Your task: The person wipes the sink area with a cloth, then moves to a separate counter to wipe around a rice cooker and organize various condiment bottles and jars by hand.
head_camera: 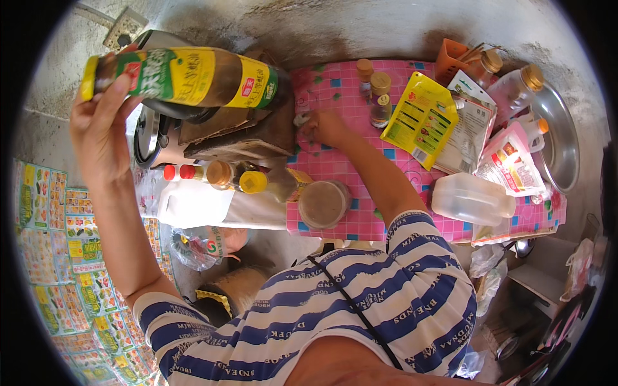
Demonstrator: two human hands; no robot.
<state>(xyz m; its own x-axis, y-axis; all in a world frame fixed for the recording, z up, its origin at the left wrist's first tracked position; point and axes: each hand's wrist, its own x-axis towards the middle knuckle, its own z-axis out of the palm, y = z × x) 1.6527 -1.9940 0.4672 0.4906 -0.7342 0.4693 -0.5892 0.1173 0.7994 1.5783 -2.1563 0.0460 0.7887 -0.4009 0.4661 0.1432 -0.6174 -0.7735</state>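
My left hand is raised at the far left, gripping a brown sauce bottle by its neck end. The bottle lies nearly level in the air, its yellow cap to the left and its label yellow and green. On the pink checked tablecloth rests my right hand, fingers curled over a small pale wad, apparently a rag. Just right of that hand stand a small spice jar and a smaller bottle with brown caps. The bottle's base partly hides a worn brown box.
A round lidded jar and several capped bottles line the near left. To the right are a yellow seasoning pouch, an orange basket, a translucent plastic container and a steel basin. A dark cooker stands behind left.
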